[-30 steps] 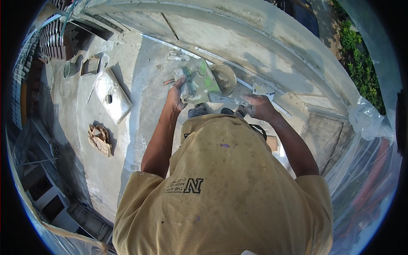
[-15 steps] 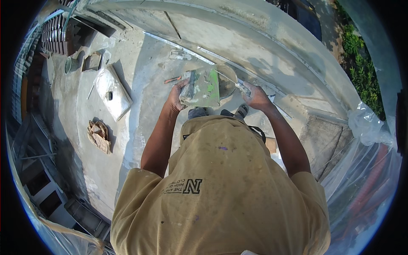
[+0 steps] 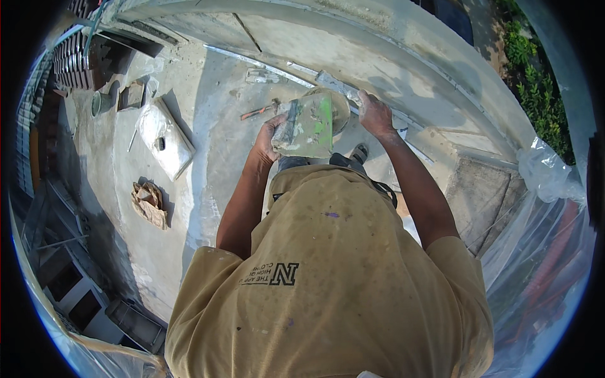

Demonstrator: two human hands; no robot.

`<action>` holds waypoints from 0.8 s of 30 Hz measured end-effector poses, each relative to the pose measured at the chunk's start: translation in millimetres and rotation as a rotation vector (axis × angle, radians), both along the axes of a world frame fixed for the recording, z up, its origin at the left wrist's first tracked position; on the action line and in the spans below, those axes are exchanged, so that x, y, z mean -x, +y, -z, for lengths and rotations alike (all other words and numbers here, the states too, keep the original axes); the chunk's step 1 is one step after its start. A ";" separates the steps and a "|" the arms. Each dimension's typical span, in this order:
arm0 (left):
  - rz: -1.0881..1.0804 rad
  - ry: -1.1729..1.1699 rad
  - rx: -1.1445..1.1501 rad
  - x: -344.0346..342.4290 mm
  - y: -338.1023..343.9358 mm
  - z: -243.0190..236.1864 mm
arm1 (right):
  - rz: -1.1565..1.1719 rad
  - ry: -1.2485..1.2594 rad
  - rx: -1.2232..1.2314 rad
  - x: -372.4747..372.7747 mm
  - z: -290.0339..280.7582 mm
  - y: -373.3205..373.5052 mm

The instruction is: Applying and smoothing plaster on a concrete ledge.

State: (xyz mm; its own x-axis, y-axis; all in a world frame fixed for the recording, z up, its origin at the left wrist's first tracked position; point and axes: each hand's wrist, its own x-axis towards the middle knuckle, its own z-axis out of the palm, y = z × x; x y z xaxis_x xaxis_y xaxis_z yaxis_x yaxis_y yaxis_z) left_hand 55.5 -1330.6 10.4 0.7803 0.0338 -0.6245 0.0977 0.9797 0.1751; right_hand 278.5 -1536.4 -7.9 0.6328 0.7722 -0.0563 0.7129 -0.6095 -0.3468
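My left hand (image 3: 270, 137) grips the left edge of a plaster-smeared hawk (image 3: 307, 129), a flat board with green paint along its right side. Some grey mortar clings near its left edge. My right hand (image 3: 376, 114), dusty with plaster, is closed round a trowel (image 3: 335, 83). The trowel's grey blade points up and left, beyond the hawk's far right corner and apart from it. Partly hidden behind the hawk stands a round bucket (image 3: 341, 113) on the floor. How the fingers wrap the trowel's handle is hard to see.
An orange-handled tool (image 3: 254, 113) lies on the concrete left of the hawk. Long metal strips (image 3: 258, 63) run beside the low wall (image 3: 328, 47). A white sack (image 3: 162, 135), crumpled brown paper (image 3: 149, 205) and a dark bucket (image 3: 101, 103) are at the left. Plastic sheeting (image 3: 535, 252) hangs at right.
My right hand has moved up and slightly left, and the trowel blade has swung away from the hawk toward the wall. The hawk has shifted slightly right.
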 end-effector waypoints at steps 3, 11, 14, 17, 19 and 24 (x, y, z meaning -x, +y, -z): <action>-0.068 0.029 0.028 -13.2 2.1 -13.2 | -0.030 -0.076 0.055 9.7 -18.0 8.7; -0.346 0.102 -0.029 -16.2 22.3 17.6 | -0.198 0.021 -0.134 74.4 -78.9 -50.4; -0.359 0.167 -0.347 -13.8 21.7 17.5 | -0.002 0.188 -0.054 76.0 -109.2 -55.5; -0.426 0.157 -0.513 -25.1 15.4 -6.2 | -0.048 0.244 0.013 73.1 -124.4 -55.8; -0.460 0.221 -0.739 -34.5 3.8 -23.4 | -0.139 0.190 0.062 72.9 -126.4 -48.2; -0.245 0.156 -0.968 -37.1 -31.1 -41.5 | -0.090 0.145 -0.118 66.1 -115.8 3.5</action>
State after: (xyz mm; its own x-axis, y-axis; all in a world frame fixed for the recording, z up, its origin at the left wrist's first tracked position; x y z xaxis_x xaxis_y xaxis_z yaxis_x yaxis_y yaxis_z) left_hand 92.6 -1361.8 51.9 0.5959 0.7286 -0.3378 0.0020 0.4193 0.9079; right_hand 212.4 -1532.9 107.9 0.5527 0.8320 -0.0474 0.7000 -0.4943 -0.5154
